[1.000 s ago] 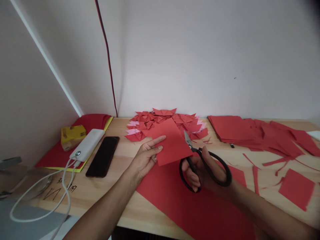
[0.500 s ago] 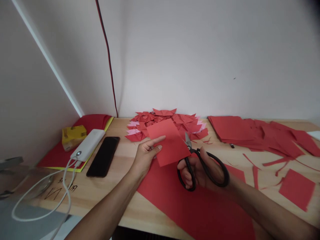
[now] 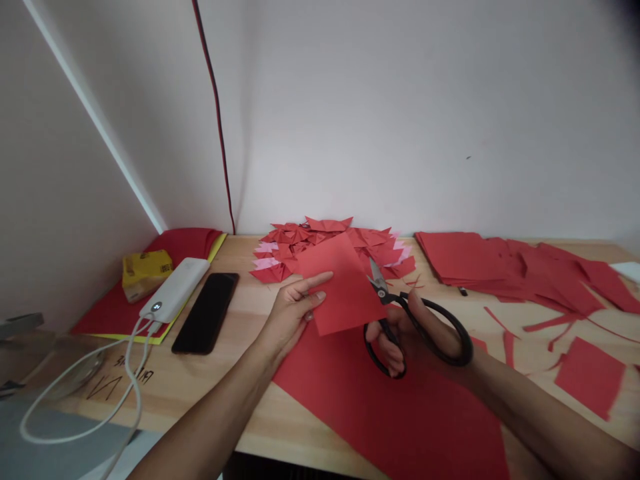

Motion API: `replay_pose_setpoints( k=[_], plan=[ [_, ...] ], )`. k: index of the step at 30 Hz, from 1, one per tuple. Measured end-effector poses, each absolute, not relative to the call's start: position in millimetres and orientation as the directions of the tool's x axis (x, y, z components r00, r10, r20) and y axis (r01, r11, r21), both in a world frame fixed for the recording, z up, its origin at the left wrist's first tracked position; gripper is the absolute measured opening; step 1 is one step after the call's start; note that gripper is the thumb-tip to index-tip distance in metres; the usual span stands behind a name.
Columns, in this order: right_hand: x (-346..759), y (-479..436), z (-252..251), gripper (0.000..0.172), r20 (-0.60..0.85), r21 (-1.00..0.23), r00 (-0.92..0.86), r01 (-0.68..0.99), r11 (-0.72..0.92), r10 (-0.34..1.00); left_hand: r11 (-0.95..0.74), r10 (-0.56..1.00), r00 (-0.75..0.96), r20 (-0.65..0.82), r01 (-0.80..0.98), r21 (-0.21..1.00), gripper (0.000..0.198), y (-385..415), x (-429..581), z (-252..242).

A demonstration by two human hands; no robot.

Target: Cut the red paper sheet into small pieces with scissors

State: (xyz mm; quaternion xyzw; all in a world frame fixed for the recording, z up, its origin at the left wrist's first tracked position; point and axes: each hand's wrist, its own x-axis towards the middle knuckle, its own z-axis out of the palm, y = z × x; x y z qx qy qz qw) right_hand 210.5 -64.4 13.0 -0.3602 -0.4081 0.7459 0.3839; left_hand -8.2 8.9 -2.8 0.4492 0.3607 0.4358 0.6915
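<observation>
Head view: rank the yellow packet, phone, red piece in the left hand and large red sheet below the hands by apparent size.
1. Large red sheet, even partly hidden and cut off by the frame
2. Red piece in the left hand
3. Phone
4. Yellow packet

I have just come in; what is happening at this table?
The person's left hand holds up a red paper piece. The right hand holds black-handled scissors, their blades at the paper's edge. A larger red sheet lies below; folded red and pink papers are heaped behind.
</observation>
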Motion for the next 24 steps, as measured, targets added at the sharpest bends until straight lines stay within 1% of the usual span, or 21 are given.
replay_pose_setpoints(
  k=[3,7,15,24],
  plan=[
    [208,-65,12,0.071,-0.153,-0.88,-0.447,-0.345,-0.327,0.882,0.316,0.892,0.421,-0.165,-0.321,0.893,0.043,9,-8,-5],
    [202,-67,8,0.073,-0.099,-0.869,-0.434,-0.401,-0.291,0.895,0.387,0.87,0.446,-0.208,-0.358,0.85,0.044,7,-5,-7],
    [198,-67,6,0.071,-0.09,-0.877,-0.395,-0.403,-0.26,0.915,0.377,0.867,0.456,-0.2,-0.339,0.862,0.047,6,-4,-12],
    [195,-69,2,0.071,-0.122,-0.877,-0.313,-0.411,-0.251,0.942,0.37,0.867,0.462,-0.185,-0.349,0.861,0.048,6,-4,-12]
  ],
)
